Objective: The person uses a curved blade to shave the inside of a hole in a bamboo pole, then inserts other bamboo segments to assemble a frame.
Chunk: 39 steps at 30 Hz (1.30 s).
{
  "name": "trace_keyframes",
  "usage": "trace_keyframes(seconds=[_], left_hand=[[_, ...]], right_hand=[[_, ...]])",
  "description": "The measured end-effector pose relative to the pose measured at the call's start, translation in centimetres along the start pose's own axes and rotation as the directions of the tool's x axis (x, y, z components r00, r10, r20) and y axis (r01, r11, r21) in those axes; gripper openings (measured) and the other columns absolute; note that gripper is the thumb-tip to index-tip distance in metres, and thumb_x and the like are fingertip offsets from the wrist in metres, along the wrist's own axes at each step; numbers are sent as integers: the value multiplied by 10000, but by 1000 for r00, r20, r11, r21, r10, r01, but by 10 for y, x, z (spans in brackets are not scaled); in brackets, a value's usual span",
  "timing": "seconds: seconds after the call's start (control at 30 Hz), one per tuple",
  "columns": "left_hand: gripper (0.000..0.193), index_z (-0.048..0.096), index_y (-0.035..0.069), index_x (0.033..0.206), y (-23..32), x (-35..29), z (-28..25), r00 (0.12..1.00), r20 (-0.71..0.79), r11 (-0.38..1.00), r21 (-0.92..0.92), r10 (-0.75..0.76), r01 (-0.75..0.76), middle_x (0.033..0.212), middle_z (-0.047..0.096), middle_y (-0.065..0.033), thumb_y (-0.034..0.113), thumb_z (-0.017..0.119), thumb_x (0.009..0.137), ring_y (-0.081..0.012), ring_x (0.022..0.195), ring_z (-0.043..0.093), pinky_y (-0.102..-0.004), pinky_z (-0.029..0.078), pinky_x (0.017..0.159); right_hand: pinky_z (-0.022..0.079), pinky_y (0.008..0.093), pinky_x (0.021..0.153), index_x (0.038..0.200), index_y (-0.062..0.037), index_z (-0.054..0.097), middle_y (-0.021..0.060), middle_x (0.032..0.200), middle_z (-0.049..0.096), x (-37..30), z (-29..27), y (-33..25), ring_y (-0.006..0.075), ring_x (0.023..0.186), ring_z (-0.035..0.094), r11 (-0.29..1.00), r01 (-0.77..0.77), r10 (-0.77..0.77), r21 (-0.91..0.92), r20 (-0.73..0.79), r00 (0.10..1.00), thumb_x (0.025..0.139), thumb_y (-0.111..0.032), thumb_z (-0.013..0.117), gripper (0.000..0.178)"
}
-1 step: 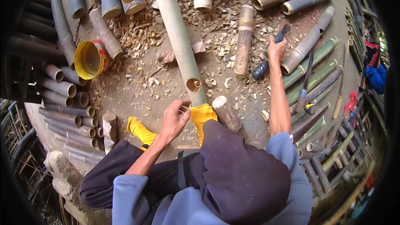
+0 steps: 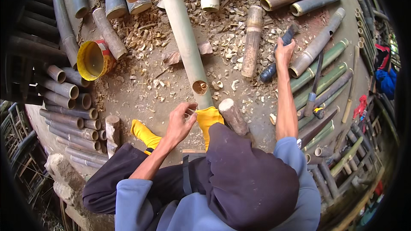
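A long pale bamboo culm (image 2: 186, 47) is lying on the dirt floor (image 2: 141, 98), its long axis running away from the person, from the cut open end near the feet up and slightly leftward toward the far piles. The left hand (image 2: 180, 122) is being held at that near end, just below the hollow opening; its grip is narrow, with the fingers curled and pinched at the cut rim, though whether anything small is being pinched cannot be told. The yellow-socked foot (image 2: 208, 119) is being pressed up against the same end, just beside this hand.

The right hand (image 2: 284, 53) is being stretched well out to the right and forward, and its grip is being closed around the handle of a dark blue-handled tool (image 2: 274, 66), whose lower end is resting on the floor among the wood chips (image 2: 227, 38). This tool is lying well apart from the culm's near end, with its axis slanting up to the right. A short brown bamboo piece (image 2: 252, 40) is lying between the culm and the tool.

The left hand is therefore much the nearer to the culm. A short log stump (image 2: 233, 115) is standing just right of the foot, and a yellow bucket (image 2: 92, 60) is lying on its side at the left.
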<state>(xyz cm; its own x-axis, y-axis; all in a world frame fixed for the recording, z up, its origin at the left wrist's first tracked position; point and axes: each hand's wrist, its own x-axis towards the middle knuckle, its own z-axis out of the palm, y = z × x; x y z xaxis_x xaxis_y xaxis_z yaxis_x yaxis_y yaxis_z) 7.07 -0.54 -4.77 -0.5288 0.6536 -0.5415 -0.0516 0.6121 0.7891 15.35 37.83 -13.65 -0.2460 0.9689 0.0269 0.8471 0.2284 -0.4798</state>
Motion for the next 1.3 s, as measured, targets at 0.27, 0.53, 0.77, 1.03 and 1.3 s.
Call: trace_keyframes(seconds=[0.27,0.53,0.77,1.03,1.3], left_hand=[[264,614,33,1053,14,26,34,981,-31,978,-78,191,-193,919,652,-85,13,585,792,-176,812,637,-300,514,735],[650,488,145,1286,74,48,17,626,-245,664,413,740,-623,1276,499,-92,-15,640,675,-254,1172,483,-372,416,955],[437,557,95,1122,53,27,47,534,-142,498,612,834,-615,1123,573,-61,56,617,691,-233,1100,516,-402,364,943],[477,538,114,1173,12,17,83,560,-400,683,522,725,-511,1150,528,-77,86,635,707,-246,1137,493,-418,323,976],[509,531,105,1159,59,12,80,521,-461,643,155,718,-750,1018,590,-86,123,672,671,-259,986,571,-416,344,931]], right_hand=[[510,467,802,1377,-107,324,182,1208,377,-133,-15,-43,367,1027,501,914,385,-342,-125,272,900,710,-169,724,781],[488,248,663,1181,76,525,92,962,609,-142,-177,-54,121,794,579,624,-285,-195,727,498,845,829,-108,491,398],[382,343,971,1183,70,560,184,1140,603,-203,-221,-60,243,1081,549,796,203,-515,570,461,723,785,-172,503,469],[431,428,896,1107,-28,590,173,1101,566,-228,-200,-63,353,1007,535,642,683,-762,348,380,523,679,-61,660,435],[403,411,859,988,-19,589,154,1031,573,-207,-194,-131,328,940,493,460,841,-852,283,408,329,623,-27,630,367]])
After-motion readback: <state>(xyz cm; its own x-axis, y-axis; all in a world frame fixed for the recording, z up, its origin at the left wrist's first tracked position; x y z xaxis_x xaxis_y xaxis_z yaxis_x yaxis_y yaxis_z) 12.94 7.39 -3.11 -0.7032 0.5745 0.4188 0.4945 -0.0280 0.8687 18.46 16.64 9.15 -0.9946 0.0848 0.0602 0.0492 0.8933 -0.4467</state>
